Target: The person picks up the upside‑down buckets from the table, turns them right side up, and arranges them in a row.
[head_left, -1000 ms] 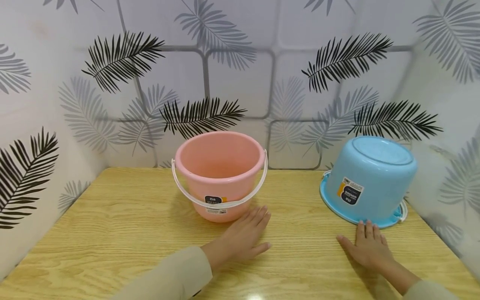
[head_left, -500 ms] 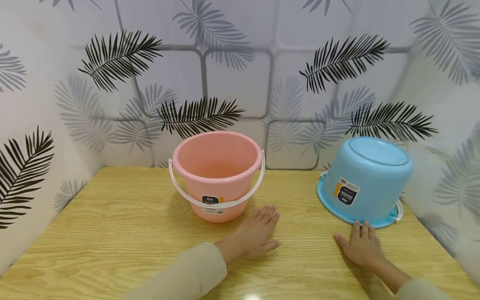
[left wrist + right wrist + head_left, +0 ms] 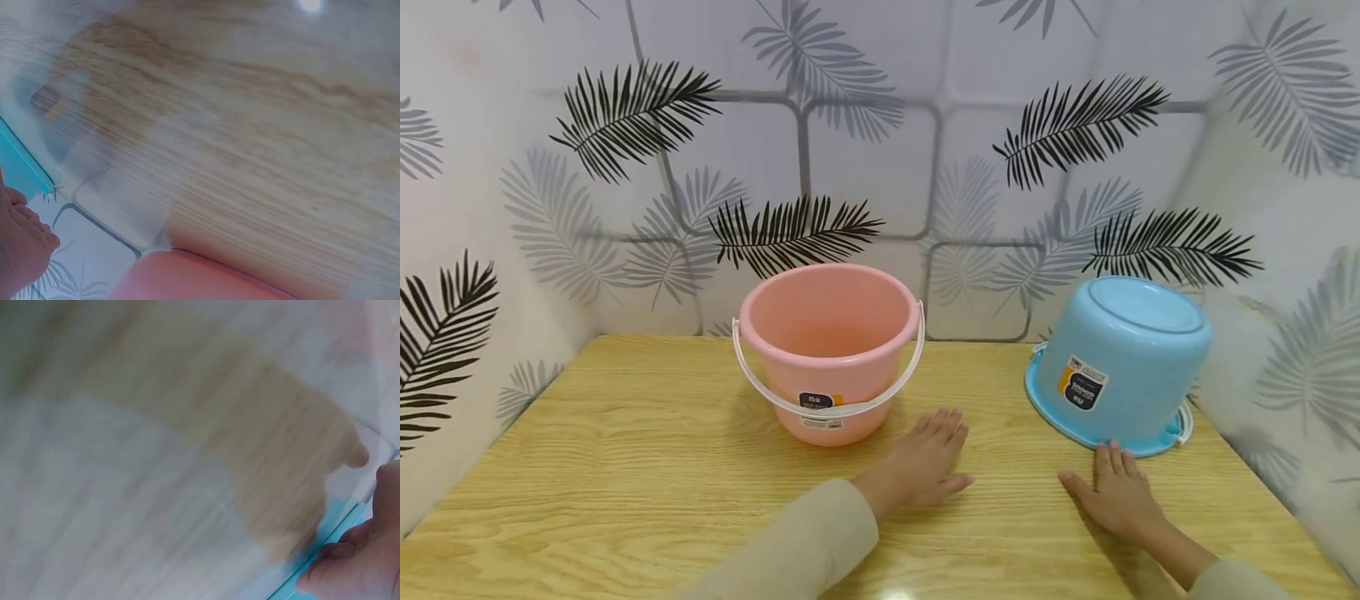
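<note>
A pink bucket [image 3: 830, 375] stands upright on the wooden table, its white handle hanging down in front. To its right, the blue bucket [image 3: 1123, 362] is upside down, its base upward and its rim toward the table. My left hand [image 3: 921, 460] is just right of the pink bucket and apart from it, fingers extended and thumb spread, holding nothing. My right hand [image 3: 1116, 493] has straight fingers, their tips at the near edge of the blue rim, apparently touching it. In the right wrist view the right hand [image 3: 359, 559] overlaps that rim.
The wooden table [image 3: 625, 467] reaches back to a wall [image 3: 880, 167] with a leaf pattern. Patterned side walls border the table at left and right. The blue bucket is near the table's right edge.
My left hand has moved right, away from the pink bucket's base. My right hand keeps its place at the blue rim. The whole head view has shifted slightly.
</note>
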